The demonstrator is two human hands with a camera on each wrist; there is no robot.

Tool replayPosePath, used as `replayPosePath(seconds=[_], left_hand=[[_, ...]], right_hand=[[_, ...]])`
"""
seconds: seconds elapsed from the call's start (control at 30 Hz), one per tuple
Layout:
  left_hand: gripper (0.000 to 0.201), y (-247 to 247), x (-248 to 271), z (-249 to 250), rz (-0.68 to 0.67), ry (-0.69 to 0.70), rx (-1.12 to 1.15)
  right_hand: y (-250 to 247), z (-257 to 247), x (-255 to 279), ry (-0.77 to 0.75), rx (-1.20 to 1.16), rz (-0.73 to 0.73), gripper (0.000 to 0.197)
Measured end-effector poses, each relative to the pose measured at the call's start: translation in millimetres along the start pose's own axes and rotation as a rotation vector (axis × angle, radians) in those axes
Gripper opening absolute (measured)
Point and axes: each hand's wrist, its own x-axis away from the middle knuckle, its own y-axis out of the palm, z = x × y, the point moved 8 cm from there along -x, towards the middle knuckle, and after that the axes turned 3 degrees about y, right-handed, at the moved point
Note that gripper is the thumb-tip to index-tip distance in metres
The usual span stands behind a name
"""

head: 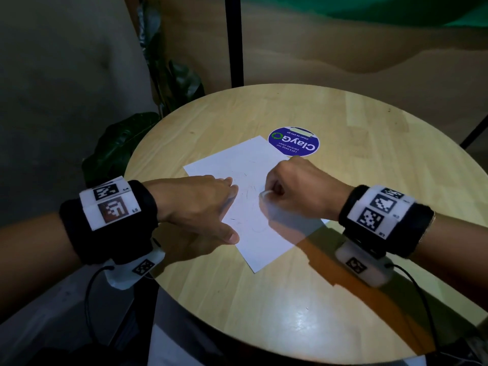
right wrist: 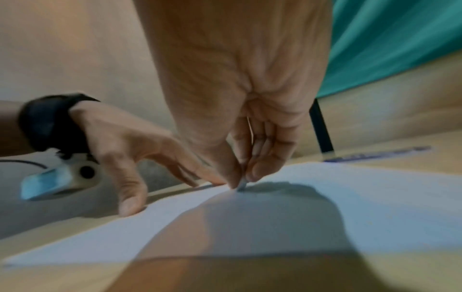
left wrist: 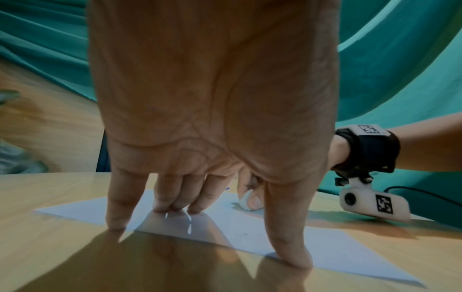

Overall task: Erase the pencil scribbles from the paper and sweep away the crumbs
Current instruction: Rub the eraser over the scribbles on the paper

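1. Keep the left hand (head: 196, 204) spread flat, straight fingertips (left wrist: 175, 207) pressing the white paper (head: 260, 249) onto the round wooden table (head: 211, 299), thumb at the near edge of the sheet.
2. Pin close beside the rubbing spot, so the sheet neither slides nor buckles.
3. Hold the small white eraser (left wrist: 246, 199) firmly in the right hand (head: 295, 191), thumb and fingers clamped round it, tip down on the sheet's middle.
4. Rub in short strokes with moderate pressure over the faint pencil scribbles (head: 249, 194) between the two hands; too hard probably creases or tears thin paper.
5. Work outward toward remaining marks near the left fingertips, shifting the pinning hand first.
6. Leave the dark crumbs (head: 235, 220) until the marks look gone, then sweep off the sheet, away from the blue round sticker (head: 293, 141).
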Motion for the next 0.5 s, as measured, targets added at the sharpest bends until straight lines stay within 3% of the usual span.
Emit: replayPosePath(seconds=[0.13, 0.3, 0.43, 0.5], left_hand=[[0.058, 0, 1, 1, 0.032, 0.016, 0.021], [0.058, 2, 0, 0, 0.017, -0.004, 0.017], [0.059, 1, 1, 1, 0.028, 0.011, 0.012], [0.059, -1, 1, 2, 0.029, 0.016, 0.013]], right_hand=[[20, -34, 20, -0.094, -0.014, -0.097, 0.03], [1, 3, -7, 0.011, 0.025, 0.006, 0.023], [16, -28, 10, -0.083, -0.048, -0.111, 0.025], [14, -19, 1, -0.051, -0.028, -0.069, 0.024]])
